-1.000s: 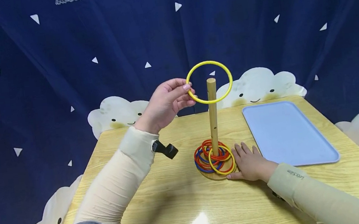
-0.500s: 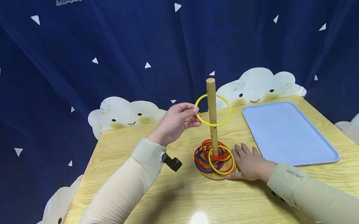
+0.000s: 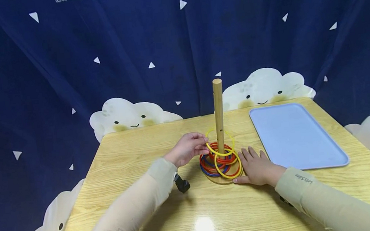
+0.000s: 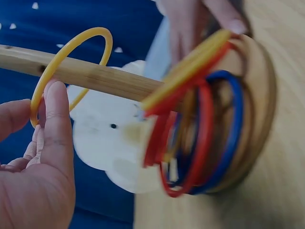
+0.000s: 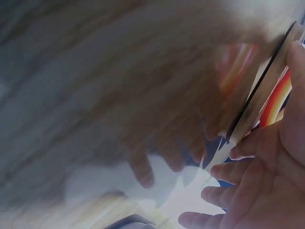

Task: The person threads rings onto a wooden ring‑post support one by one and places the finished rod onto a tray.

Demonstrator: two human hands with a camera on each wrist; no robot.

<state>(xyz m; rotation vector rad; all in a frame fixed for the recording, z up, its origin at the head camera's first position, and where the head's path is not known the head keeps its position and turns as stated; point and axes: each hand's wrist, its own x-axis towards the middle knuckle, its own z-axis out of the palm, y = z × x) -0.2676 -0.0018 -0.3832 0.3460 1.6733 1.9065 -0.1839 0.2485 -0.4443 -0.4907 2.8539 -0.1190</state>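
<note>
My left hand (image 3: 188,149) pinches a yellow ring (image 4: 50,65) by its left side, between thumb and fingertips. That ring encircles the upright wooden peg (image 3: 219,115) and hangs tilted just above the rings lower down. Around the foot of the peg lie several red, blue and yellow rings, with a yellow ring (image 3: 230,177) leaning at the front. The round wooden base (image 3: 218,180) shows beneath them. My right hand (image 3: 258,168) lies flat, fingers straight and spread, its thumb at the base's right edge. In the right wrist view its palm (image 5: 267,191) shows close to the base.
A light blue tray (image 3: 295,137) lies on the right of the wooden table (image 3: 141,146). Behind the table hangs a dark blue curtain (image 3: 128,31) with white triangles and clouds. A black wrist camera (image 3: 182,183) sticks out under the left wrist.
My left hand has brought the yellow ring down, from above the peg's top to low around the peg, close to the other rings. My right hand has stayed at the base.
</note>
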